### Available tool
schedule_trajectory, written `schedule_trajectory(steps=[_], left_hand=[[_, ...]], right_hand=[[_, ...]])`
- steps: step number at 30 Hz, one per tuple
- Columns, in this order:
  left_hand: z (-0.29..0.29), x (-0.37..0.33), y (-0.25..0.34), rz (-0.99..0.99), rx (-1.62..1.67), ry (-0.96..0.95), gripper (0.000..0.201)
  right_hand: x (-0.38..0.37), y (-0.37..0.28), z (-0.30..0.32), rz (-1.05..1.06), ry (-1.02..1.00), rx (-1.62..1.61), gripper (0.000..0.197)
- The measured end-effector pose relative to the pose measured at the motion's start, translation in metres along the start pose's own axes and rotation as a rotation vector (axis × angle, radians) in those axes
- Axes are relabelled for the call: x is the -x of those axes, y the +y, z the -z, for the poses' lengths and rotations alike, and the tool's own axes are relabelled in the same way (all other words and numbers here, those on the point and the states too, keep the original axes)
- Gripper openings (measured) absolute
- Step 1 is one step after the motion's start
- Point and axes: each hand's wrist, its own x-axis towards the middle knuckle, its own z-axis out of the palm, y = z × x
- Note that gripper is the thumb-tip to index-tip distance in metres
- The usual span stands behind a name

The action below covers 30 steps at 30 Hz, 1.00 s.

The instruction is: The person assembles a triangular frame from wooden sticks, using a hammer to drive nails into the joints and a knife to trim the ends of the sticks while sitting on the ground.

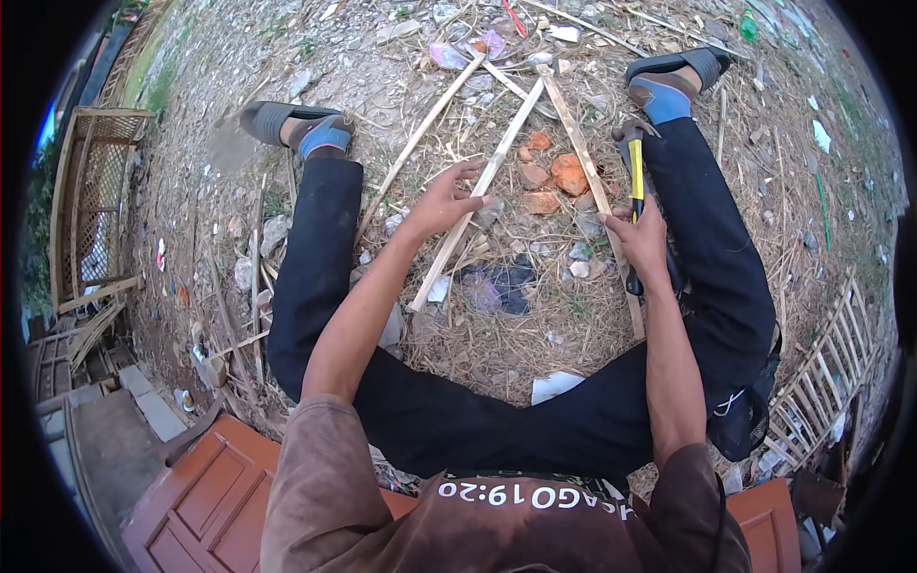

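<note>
My left hand (443,202) is at a pale wooden strip (501,145), with its thumb across the strip and its fingers apart beside the left edge. That strip slants from near my left thigh up to the middle. My right hand (642,239) is closed around the handle of a claw hammer (637,164) with yellow and black grip, its head upward beside my right shin. The fingertips of this hand also touch a second wooden strip (577,134), which leans the other way. The upper ends of the two strips come together, but I cannot tell whether they are joined.
Between the strips lie broken orange brick pieces (569,175) and a dark plastic scrap (511,285). Another long stick (420,143) lies left of them. A slatted wooden frame (823,368) is at the right, a lattice panel (94,205) far left, and a reddish-brown panelled door (205,497) behind me.
</note>
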Motion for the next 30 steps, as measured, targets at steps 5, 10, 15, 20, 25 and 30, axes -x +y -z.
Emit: schedule_trajectory(steps=[5,10,15,20,25,30], left_hand=[[0.017,0.015,-0.014,-0.304,-0.404,0.092,0.056],[0.080,0.038,-0.056,-0.185,-0.835,0.549,0.042],[0.098,0.058,-0.112,-0.006,-0.955,0.462,0.036],[0.083,0.057,-0.107,-0.145,-1.022,0.606,0.022],[0.070,0.068,-0.040,-0.172,-0.953,0.647,0.018],[0.075,0.062,0.021,-0.271,-0.635,0.662,0.050]], right_hand=[[0.018,-0.002,-0.001,0.119,0.078,0.136,0.035],[0.034,-0.008,-0.004,0.082,0.117,0.157,0.027],[0.029,-0.005,0.009,0.128,0.203,0.112,0.027],[0.028,-0.002,0.024,0.099,0.251,0.103,0.026],[0.025,0.006,0.023,0.109,0.262,0.066,0.027],[0.023,0.010,0.019,0.088,0.268,0.026,0.030]])
